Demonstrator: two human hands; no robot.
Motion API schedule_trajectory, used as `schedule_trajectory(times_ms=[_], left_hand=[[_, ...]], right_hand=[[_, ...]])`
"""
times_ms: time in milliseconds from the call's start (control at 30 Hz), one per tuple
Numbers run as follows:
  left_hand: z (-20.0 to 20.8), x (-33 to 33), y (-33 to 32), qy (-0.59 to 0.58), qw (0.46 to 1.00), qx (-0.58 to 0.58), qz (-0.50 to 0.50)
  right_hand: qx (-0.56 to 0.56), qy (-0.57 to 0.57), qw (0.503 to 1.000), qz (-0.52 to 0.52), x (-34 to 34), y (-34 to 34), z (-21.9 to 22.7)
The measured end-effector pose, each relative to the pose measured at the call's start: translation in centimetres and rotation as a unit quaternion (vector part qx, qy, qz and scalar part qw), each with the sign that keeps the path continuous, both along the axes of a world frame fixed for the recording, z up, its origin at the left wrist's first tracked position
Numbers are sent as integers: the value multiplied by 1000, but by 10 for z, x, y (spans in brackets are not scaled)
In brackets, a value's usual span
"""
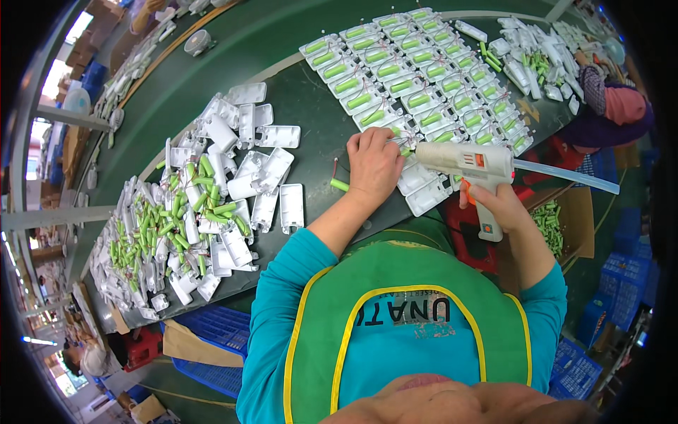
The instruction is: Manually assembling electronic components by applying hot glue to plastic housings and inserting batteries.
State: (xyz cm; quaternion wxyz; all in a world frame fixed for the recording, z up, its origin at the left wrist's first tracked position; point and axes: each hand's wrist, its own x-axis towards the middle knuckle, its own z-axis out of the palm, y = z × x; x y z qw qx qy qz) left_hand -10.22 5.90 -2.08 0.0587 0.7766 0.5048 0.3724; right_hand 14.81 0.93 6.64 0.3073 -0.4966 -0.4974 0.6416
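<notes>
Currently, the fingers of the right hand (498, 205) are clamped around the handle of the white glue gun (462, 157), right of centre in the frame. The left hand (374, 161), at centre, obstructs part of the rows of white housings (426, 200); whether its fingers grip anything cannot be told. A green cell (339, 184) lies just left of it on the bench (318, 134). A mixed pile (278, 137) occupies the left; a brown carton (581, 220) stands at right

White glue gun (462, 157), pointing left, translucent stick (568, 176) jutting rearward — white casings (427, 197) in rows, green cells (418, 100) in most
</notes>
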Motion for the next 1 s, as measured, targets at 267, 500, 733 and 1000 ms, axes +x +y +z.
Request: schedule_trajectory(times_ms=[267,500,733,1000], left_hand=[[31,-31,-12,4,1000,10,-21],[35,-104,-46,174,976,-104,-73],[29,-104,-45,203,972,-113,-43],[13,-97,-50,-251,915,-316,-23]], right_hand=[[5,-45,999,13,8,-8,-2],[-37,26,999,-6,13,-18,13],[-61,0,998,21,7,-37,11],[-81,-36,996,16,1,-45,15]])
